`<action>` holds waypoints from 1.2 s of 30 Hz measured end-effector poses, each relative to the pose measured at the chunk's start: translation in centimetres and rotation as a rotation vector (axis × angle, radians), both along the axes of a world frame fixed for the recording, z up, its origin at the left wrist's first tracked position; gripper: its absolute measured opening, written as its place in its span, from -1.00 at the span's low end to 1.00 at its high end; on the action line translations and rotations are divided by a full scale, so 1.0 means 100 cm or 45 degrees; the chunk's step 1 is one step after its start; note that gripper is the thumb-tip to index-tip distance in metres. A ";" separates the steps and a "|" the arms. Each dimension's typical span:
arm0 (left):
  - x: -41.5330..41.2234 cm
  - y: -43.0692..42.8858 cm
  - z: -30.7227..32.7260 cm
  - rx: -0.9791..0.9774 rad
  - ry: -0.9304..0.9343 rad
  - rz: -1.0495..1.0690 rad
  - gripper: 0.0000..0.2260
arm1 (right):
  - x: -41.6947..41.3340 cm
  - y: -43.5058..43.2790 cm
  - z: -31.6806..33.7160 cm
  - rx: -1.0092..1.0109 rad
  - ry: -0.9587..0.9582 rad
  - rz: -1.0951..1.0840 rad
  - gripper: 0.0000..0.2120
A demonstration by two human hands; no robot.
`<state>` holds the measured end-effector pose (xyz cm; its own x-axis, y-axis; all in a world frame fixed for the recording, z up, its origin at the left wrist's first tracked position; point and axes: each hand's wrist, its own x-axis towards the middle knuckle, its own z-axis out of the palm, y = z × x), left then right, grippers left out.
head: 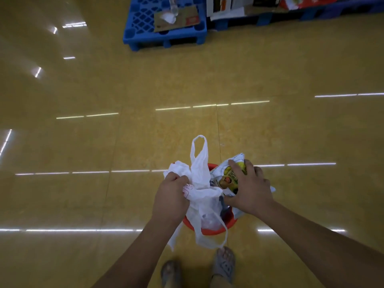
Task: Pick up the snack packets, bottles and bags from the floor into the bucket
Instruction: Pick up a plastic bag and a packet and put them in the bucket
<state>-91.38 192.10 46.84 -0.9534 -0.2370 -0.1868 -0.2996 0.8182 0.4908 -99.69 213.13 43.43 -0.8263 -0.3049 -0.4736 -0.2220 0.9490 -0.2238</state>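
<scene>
A red bucket (209, 231) stands on the yellow floor just in front of my feet. My left hand (170, 196) grips a crumpled white plastic bag (200, 173) above the bucket; one handle loop sticks up and another hangs over the near rim. My right hand (250, 188) holds a white snack packet (227, 176) with yellow and green print over the bucket's right side, fingers curled over its top. Most of the bucket's inside is hidden by the bag and packet.
A blue plastic pallet (145, 23) lies at the far end of the floor with a cardboard sheet (182, 18), a clear bottle (172, 6) and a white crumpled thing on it. Boxes and printed packs (259, 5) stand on darker pallets to its right. My sandalled feet (225, 265) are below the bucket.
</scene>
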 end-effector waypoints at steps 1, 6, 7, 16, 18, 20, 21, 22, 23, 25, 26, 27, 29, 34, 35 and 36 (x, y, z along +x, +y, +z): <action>0.000 -0.001 -0.015 0.007 0.000 0.015 -0.77 | -0.002 -0.003 -0.014 -0.004 -0.007 0.000 0.10; 0.003 -0.009 -0.093 0.072 -0.015 0.072 -0.72 | -0.005 -0.018 -0.086 -0.022 -0.031 -0.008 0.11; 0.004 -0.009 -0.109 0.086 -0.025 0.076 -0.73 | -0.005 -0.020 -0.100 -0.019 -0.039 -0.011 0.12; 0.021 -0.011 -0.241 0.189 -0.091 0.112 -0.80 | 0.009 -0.043 -0.221 -0.117 0.005 -0.001 0.06; 0.025 -0.005 -0.263 0.231 -0.080 0.101 -0.78 | 0.010 -0.048 -0.242 -0.168 0.013 0.011 0.03; 0.030 0.003 -0.284 0.288 -0.105 0.020 -0.71 | 0.010 -0.052 -0.260 -0.189 0.002 0.033 0.01; 0.034 0.006 -0.294 0.325 -0.156 -0.040 -0.65 | 0.009 -0.053 -0.269 -0.191 0.002 0.043 -0.02; 0.041 0.009 -0.305 0.365 -0.248 -0.112 -0.57 | 0.008 -0.053 -0.279 -0.189 -0.001 0.053 -0.05; 0.048 0.009 -0.316 0.391 -0.345 -0.209 -0.47 | 0.007 -0.052 -0.288 -0.184 -0.014 0.056 -0.08; 0.058 0.007 -0.333 0.236 -0.508 -0.525 -0.32 | 0.004 -0.048 -0.305 -0.167 -0.072 0.046 -0.08; 0.061 0.006 -0.339 0.080 -0.577 -0.700 -0.32 | 0.002 -0.046 -0.312 -0.154 -0.089 0.052 -0.04; 0.065 0.005 -0.346 -0.043 -0.632 -0.834 -0.36 | 0.001 -0.045 -0.318 -0.141 -0.089 0.070 0.00; 0.067 0.006 -0.353 -0.112 -0.716 -0.886 -0.42 | -0.001 -0.044 -0.330 -0.147 -0.100 0.091 0.04; 0.060 0.015 -0.359 -0.275 -0.482 -0.990 -0.53 | -0.003 -0.048 -0.352 -0.191 -0.179 -0.030 0.09; 0.060 0.017 -0.361 -0.321 -0.429 -0.966 -0.56 | -0.003 -0.050 -0.357 -0.148 -0.200 -0.054 0.11; 0.059 0.018 -0.361 -0.354 -0.428 -0.948 -0.58 | -0.004 -0.052 -0.360 -0.105 -0.228 -0.087 0.13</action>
<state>-85.50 193.93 10.77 -0.7832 0.3484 -0.5150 0.2687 0.9366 0.2250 -100.08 207.92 7.47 -0.7514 -0.2949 -0.5903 -0.1073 0.9373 -0.3317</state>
